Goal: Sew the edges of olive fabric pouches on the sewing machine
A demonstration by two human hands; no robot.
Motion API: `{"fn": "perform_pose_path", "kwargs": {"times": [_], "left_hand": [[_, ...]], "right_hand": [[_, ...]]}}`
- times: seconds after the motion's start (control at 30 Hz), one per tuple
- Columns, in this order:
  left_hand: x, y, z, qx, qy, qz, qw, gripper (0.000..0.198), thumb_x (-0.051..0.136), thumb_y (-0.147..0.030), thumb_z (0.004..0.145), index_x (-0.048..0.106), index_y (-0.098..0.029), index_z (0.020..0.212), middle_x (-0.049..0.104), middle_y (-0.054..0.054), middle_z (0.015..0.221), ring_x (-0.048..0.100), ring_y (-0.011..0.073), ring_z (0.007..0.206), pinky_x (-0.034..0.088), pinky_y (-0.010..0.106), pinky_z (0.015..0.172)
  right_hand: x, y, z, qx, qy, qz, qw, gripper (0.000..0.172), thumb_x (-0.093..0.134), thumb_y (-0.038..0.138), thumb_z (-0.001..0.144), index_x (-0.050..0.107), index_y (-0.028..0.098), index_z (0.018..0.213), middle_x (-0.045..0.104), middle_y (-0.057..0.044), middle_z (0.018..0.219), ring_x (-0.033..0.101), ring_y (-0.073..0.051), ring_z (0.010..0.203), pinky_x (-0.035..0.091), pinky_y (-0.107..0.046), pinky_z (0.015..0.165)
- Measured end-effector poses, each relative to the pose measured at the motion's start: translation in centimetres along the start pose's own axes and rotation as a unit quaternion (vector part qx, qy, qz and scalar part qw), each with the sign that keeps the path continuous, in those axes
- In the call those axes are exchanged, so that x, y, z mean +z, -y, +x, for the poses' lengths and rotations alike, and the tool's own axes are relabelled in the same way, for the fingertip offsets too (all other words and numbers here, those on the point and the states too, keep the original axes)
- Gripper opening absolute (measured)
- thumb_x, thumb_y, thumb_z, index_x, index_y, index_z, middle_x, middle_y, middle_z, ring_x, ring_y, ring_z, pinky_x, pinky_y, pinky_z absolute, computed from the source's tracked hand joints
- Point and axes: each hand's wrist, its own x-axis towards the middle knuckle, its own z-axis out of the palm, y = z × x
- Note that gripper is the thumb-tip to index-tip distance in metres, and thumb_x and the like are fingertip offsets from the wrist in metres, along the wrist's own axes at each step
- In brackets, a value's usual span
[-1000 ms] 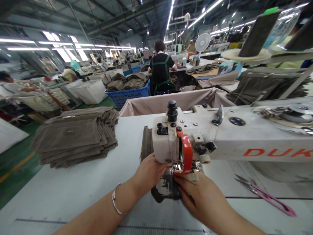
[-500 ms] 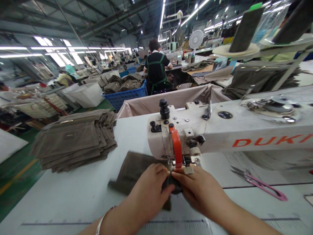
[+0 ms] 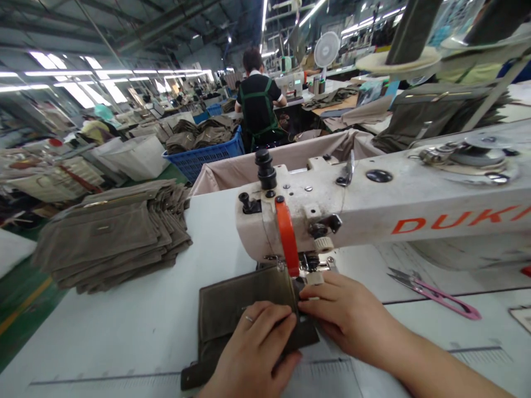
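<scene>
I log: left hand (image 3: 258,349) laid unclamped on olive-brown rectangular fabric piece (image 3: 226,301), seemingly steadying it; right hand (image 3: 350,312) at right edge, grip unclear.

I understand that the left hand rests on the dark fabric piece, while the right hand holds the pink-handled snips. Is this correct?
Not quite: the right hand does not hold the pink-handled snips; the head view shows them lying on the table to its right. The left hand does rest on the dark fabric piece.
</scene>
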Motion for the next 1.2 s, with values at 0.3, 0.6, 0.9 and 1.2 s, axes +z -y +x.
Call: {"fn": "perform_pose_path", "kwargs": {"times": [0.3, 0.6, 0.9, 1.2], "left_hand": [[0.2, 0.4, 0.4, 0.029, -0.004, -0.006, 1.000, 0.030, 0.060, -0.021, 0.084, 0.063, -0.012, 0.112, 0.068, 0.009, 0.107, 0.062, 0.0259, 0.097, 0.058, 0.041, 0.087], [-0.1, 1.6, 2.0, -0.001, 0.002, -0.042, 0.999, 0.034, 0.066, -0.015, 0.080, 0.061, -0.015, 0.113, 0.066, 0.006, 0.113, 0.061, 0.0215, 0.102, 0.052, 0.038, 0.097], [0.5, 3.9, 3.8, -0.006, 0.004, -0.035, 0.999, 0.032, 0.063, -0.020, 0.082, 0.060, -0.018, 0.114, 0.066, 0.006, 0.115, 0.060, 0.0229, 0.107, 0.050, 0.040, 0.098], [-0.7, 8.0, 3.7, 0.085, 0.080, 0.012, 0.993, 0.029, 0.055, -0.030, 0.094, 0.058, -0.020, 0.121, 0.063, 0.005, 0.122, 0.058, 0.0214, 0.114, 0.047, 0.040, 0.101]], "right_hand": [[0.3, 0.5, -0.2, 0.010, 0.027, -0.013, 1.000, 0.033, 0.051, 0.003, 0.083, 0.064, 0.022, 0.107, 0.064, -0.003, 0.118, 0.058, -0.022, 0.098, 0.050, -0.039, 0.085], [0.6, 0.2, 0.3, 0.024, 0.021, -0.040, 0.999, 0.032, 0.049, 0.007, 0.088, 0.062, 0.021, 0.113, 0.065, -0.007, 0.115, 0.057, -0.027, 0.103, 0.052, -0.046, 0.088], [1.2, -0.2, 0.8, 0.092, 0.014, -0.078, 0.993, 0.044, 0.045, 0.006, 0.079, 0.061, 0.018, 0.118, 0.061, -0.013, 0.108, 0.059, -0.029, 0.096, 0.055, -0.048, 0.079], [0.2, -0.1, 1.0, 0.121, -0.059, -0.055, 0.989, 0.018, 0.043, 0.011, 0.088, 0.057, 0.016, 0.098, 0.057, -0.011, 0.098, 0.052, -0.026, 0.091, 0.049, -0.043, 0.079]]}}
